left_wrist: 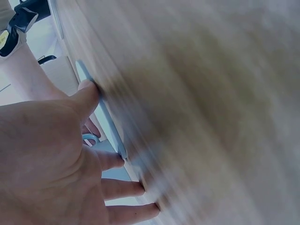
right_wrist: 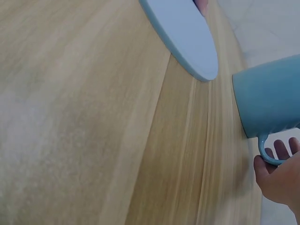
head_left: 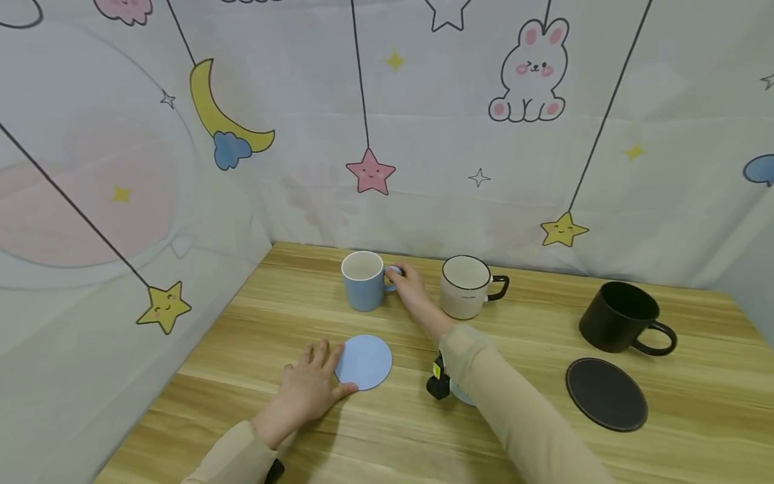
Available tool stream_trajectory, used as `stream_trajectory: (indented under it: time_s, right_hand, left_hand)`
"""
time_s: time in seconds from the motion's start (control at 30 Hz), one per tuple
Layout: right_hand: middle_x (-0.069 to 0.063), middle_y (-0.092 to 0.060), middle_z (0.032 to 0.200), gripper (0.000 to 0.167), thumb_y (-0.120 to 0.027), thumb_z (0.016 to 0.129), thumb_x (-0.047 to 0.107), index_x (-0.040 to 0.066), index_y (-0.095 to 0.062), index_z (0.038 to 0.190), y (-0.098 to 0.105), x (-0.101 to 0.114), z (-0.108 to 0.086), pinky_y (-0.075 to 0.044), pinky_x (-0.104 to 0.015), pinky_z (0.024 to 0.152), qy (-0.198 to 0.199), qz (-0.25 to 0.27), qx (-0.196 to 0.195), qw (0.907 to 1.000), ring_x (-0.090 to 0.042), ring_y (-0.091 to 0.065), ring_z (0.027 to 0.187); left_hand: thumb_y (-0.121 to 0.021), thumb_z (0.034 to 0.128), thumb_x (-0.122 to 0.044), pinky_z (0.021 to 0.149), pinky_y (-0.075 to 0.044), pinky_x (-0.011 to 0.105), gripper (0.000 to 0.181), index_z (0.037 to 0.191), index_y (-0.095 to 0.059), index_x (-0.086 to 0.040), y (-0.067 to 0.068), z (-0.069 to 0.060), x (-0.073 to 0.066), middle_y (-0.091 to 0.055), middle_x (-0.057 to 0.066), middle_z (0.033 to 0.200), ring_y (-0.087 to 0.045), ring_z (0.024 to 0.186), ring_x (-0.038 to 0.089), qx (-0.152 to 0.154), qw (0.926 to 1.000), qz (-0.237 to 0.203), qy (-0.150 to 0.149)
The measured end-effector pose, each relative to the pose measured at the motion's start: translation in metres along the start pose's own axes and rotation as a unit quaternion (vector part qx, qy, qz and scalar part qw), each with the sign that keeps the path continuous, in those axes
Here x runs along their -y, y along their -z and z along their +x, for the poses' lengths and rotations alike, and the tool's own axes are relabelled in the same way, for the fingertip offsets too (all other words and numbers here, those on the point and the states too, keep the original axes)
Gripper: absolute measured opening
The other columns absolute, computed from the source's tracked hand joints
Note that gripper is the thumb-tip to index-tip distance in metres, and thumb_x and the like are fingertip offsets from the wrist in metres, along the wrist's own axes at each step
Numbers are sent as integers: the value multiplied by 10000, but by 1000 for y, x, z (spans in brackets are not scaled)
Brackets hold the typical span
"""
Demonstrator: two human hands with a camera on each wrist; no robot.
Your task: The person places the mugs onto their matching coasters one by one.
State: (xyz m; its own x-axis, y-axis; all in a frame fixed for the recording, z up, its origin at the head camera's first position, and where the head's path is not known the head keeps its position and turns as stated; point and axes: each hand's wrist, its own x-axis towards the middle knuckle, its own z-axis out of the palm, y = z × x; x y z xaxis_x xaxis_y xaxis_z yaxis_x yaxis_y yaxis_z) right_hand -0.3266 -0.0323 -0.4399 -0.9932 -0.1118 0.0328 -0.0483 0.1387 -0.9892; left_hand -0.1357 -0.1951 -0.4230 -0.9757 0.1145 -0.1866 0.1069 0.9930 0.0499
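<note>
A light blue mug (head_left: pixel 363 293) with a white inside stands upright at the back of the wooden table. My right hand (head_left: pixel 414 289) holds its handle (right_wrist: pixel 263 149) between thumb and fingers, to the right of the mug's body. Nearer to me lies a round, pale blue coaster (head_left: pixel 365 363). Spread over the table, my left hand (head_left: pixel 307 384) touches that coaster's left side, with the thumb at its near edge and the index finger higher up. In the left wrist view the thumb (left_wrist: pixel 88 93) and a fingertip meet the coaster's rim, while the other fingertips reach the tabletop.
A white mug (head_left: pixel 463 299) with a black rim stands beyond my right forearm. To the right are a black mug (head_left: pixel 613 321) and a round black coaster (head_left: pixel 607 394). Another pale coaster (head_left: pixel 463 394) lies partly hidden under my right sleeve. Printed cloth (head_left: pixel 435 134) hangs behind.
</note>
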Motion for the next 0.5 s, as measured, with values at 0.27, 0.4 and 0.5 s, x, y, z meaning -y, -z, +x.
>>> stream_trajectory:
  time_s: [0.27,0.4,0.5]
  right_hand:
    - [-187,-642,1041,287,-587,936,170,-57,-605,1110,-2,-3,2,-483,-333,905,-33,134,-171,9998,-350,-608,1053]
    - [-201,-649,1079,277,-582,939,186,-41,-611,1095,-2,-3,3,-481,-366,953,-107,137,-134,9998,-350,-611,1080]
    - [-214,-645,1120,282,-570,940,208,-28,-603,1091,-2,0,3,-469,-382,977,-227,133,-81,9996,-348,-608,1103]
  left_hand:
    - [-507,884,-625,891,-456,673,832,1492,-333,-84,-1,1,0,-338,234,1520,-350,1366,485,-12,10000,14,0]
    - [-504,885,-627,900,-450,671,832,1494,-329,-89,-1,1,-1,-332,230,1525,-345,1373,478,29,10000,12,45]
    - [-507,886,-622,893,-455,669,825,1492,-334,-89,-1,1,-1,-339,228,1521,-353,1368,476,17,10000,34,43]
